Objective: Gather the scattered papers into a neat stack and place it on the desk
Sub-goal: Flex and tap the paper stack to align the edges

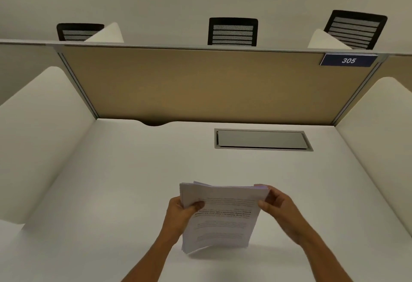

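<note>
Both bare forearms reach up from the near edge of the desk (111,181) and converge over its middle. The left hand (181,212) grips the left edge of the papers (220,217), thumb across the top sheet, fingers hidden behind. The right hand (278,206) pinches the upper right corner, thumb in front, fingers curled at the back. Both wrists are bent slightly inward, the hands level with each other.
</note>
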Demonstrator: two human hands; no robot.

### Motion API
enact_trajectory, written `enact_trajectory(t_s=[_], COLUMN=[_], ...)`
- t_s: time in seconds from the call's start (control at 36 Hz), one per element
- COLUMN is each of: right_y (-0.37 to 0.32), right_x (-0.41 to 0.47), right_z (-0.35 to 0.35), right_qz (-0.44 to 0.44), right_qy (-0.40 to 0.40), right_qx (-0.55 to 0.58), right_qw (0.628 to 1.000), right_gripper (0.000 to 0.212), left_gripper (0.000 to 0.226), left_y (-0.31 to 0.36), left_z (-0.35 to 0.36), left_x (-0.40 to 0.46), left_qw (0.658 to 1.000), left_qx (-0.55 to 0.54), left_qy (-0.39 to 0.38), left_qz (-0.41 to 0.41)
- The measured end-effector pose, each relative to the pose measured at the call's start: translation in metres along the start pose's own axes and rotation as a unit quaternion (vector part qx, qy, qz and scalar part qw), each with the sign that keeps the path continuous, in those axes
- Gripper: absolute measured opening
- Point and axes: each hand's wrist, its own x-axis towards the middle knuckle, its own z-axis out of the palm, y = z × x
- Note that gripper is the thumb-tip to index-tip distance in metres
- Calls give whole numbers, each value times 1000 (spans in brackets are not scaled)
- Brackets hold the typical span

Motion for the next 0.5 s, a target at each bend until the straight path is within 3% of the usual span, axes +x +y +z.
enact_trajectory(t_s=[0.19, 0.36, 0.5], right_y=[21, 13, 16], right_x=[-1, 0, -3], right_z=[35, 48, 41], right_qz=[-11, -32, -40], right_qy=[82, 102, 112], right_qx=[-41, -26, -20], right_qw=[996, 994, 993], right_gripper=[54, 32, 33], left_gripper=[36, 42, 42], left_y=[-3, -5, -6], left_z=[1, -3, -9], left_x=[-1, 2, 4], left_qw=[1000, 999, 1000], left_qx=[2, 3, 7], left_qy=[-29, -32, -10], left_qz=[12, 20, 26])
